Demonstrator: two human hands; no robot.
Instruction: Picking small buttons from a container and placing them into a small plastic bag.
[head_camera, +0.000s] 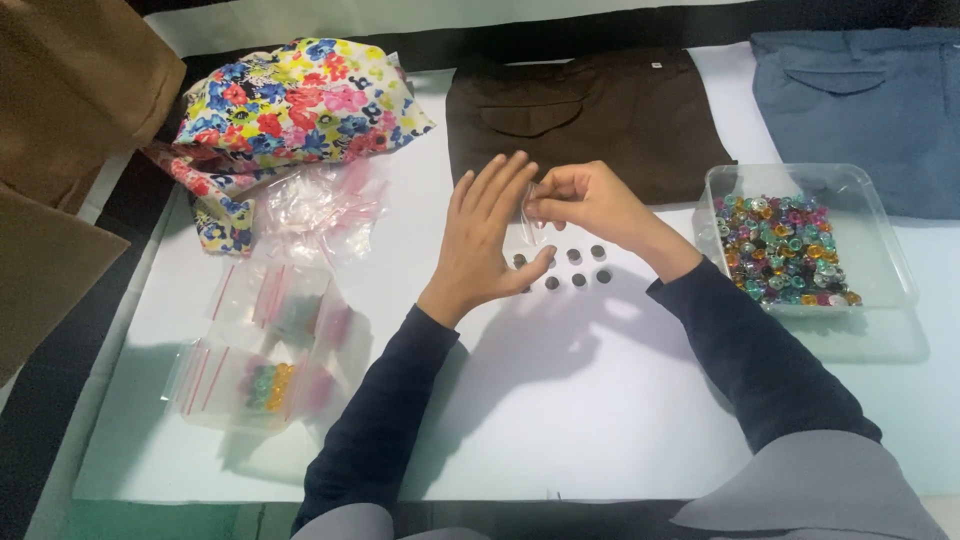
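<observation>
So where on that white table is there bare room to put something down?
The widest bare patch is the white table near the person, between the two dark sleeves. It is crowded at the left with clear bags and floral fabric, around the small dark discs under both hands, and at the right by the bead tray.

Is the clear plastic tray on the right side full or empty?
Partly full. The clear tray holds a heap of small colourful pieces over its near part; its far part is bare.
</observation>
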